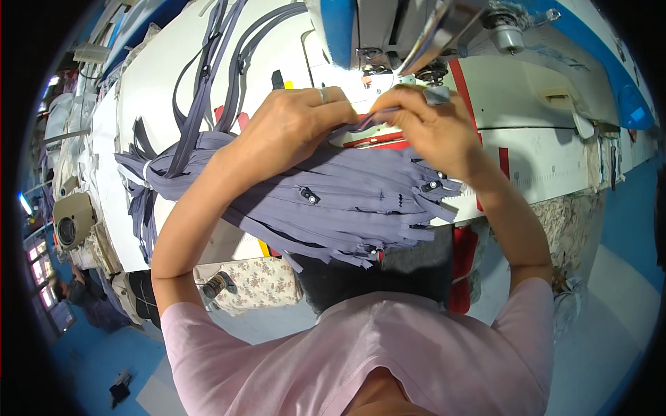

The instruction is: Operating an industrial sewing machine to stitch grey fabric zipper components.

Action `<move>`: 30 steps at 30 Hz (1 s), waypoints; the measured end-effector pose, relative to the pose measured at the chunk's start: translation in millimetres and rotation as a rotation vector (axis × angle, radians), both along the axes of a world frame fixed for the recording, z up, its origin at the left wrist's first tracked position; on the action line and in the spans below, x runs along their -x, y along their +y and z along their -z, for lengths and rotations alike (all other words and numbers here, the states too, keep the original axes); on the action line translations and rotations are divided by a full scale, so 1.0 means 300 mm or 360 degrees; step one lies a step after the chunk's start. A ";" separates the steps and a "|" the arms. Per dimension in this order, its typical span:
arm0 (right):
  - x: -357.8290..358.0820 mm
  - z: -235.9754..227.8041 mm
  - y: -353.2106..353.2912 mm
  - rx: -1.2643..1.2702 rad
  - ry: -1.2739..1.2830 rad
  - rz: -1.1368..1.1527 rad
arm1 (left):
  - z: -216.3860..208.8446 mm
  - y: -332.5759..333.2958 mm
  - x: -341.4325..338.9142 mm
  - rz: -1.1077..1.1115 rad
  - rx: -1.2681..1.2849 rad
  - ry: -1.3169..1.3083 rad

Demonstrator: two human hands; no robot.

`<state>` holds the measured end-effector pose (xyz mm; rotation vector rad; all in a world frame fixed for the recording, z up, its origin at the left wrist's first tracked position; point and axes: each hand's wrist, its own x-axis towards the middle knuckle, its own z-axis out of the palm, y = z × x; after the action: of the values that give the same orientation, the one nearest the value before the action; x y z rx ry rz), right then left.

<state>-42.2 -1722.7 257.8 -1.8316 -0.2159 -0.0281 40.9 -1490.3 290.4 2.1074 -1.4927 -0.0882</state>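
Note:
Both hands meet just in front of the sewing machine [338, 35], below its lit needle area. My left hand [288, 125], with a ring on one finger, has its fingers closed on a grey-purple zipper [378, 118]. The same zipper's end is pinched by my right hand [433, 128], which wears a grey wrap on a finger. Beneath my hands and left forearm lies a thick bundle of matching zippers [340, 201], with black sliders and uneven ends at the right. A white tie [146, 170] binds its left part. More zipper lengths [198, 97] trail toward the upper left.
The white machine table [527, 90] carries red tape strips [504, 163] at the right. Floral cloth [260, 284] hangs below its near edge. At the left are a beige fan-like device [73, 220] and another person [97, 301] farther off.

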 end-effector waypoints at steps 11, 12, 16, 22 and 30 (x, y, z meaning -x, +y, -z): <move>-0.014 0.001 -0.024 -0.0089 0.0104 -0.0095 | -0.111 0.071 0.008 -0.0498 -0.0173 -0.0384; -0.014 0.001 -0.028 -0.0052 0.0108 -0.0092 | -0.118 0.049 0.022 -0.0433 -0.0161 -0.0279; -0.019 -0.002 -0.061 -0.0015 0.0110 -0.0055 | -0.033 -0.054 0.068 -0.0430 -0.0216 -0.0557; -0.047 0.024 -0.113 0.0482 -0.0455 -0.0095 | 0.031 0.002 0.024 -0.0561 -0.0212 -0.0785; -0.037 -0.018 -0.020 0.0398 -0.0104 0.0024 | 0.041 0.039 0.046 -0.0341 -0.0594 -0.1158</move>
<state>-31.2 -1728.5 263.3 -2.0833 -0.2609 -0.0744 27.3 -1478.7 278.2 2.7706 -1.7137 0.5806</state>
